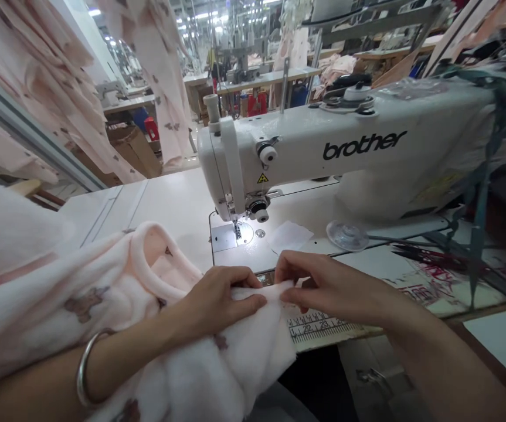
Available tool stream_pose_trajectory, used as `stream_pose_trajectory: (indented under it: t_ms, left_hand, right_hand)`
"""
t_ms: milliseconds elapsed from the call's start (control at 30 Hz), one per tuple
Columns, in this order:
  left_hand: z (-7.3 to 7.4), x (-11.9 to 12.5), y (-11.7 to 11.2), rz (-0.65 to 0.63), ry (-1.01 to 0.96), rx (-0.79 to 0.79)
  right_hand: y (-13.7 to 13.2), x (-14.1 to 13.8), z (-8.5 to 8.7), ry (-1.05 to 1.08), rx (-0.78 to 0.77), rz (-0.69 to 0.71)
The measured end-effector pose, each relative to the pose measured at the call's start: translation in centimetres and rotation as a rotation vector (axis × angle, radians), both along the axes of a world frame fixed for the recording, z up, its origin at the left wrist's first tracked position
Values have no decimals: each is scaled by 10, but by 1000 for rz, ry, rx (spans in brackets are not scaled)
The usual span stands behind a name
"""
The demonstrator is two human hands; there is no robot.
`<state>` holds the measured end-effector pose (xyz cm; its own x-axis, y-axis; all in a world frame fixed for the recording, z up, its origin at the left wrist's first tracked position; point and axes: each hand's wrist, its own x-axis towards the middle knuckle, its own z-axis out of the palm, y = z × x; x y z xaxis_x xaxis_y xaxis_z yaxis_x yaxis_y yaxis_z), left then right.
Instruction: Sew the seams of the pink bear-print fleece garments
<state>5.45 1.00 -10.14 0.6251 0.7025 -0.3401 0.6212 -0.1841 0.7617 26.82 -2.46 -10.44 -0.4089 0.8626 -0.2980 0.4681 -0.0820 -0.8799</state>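
Both the left hand [221, 296] and right hand [327, 287] pinch the fleece [235, 357] edge at the desk's [169, 202] front edge, before the machine [323, 152].

**Sewing station surroundings**

White Brother sewing machine [323, 158] stands on the pale table [160, 202]. Small white fabric patch [288, 236] lies just right of the machine's needle plate [230, 234]; clear round disc [347, 234] further right. Measuring tape strip [318, 325] runs along the table's front edge. Pink printed garments [59, 99] hang left of the machine. Cardboard box [136, 149] behind, on floor.
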Motion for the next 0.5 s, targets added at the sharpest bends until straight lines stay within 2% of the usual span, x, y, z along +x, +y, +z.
stream_pose_trajectory:
  t_ms: [100,200,333,500]
  left_hand:
    - [1,0,-1,17,-21,-24]
    - [1,-3,6,34,-28,-42]
    - [-7,-7,34,146,-21,-95]
    - [-17,-7,78,287,138,-183]
  right_hand:
    - [-7,-4,-3,-98,30,-45]
    - [-1,-9,-8,-133,-11,-85]
    - [38,-17,-9,-71,-96,-23]
    - [97,-33,-6,-262,-155,-6]
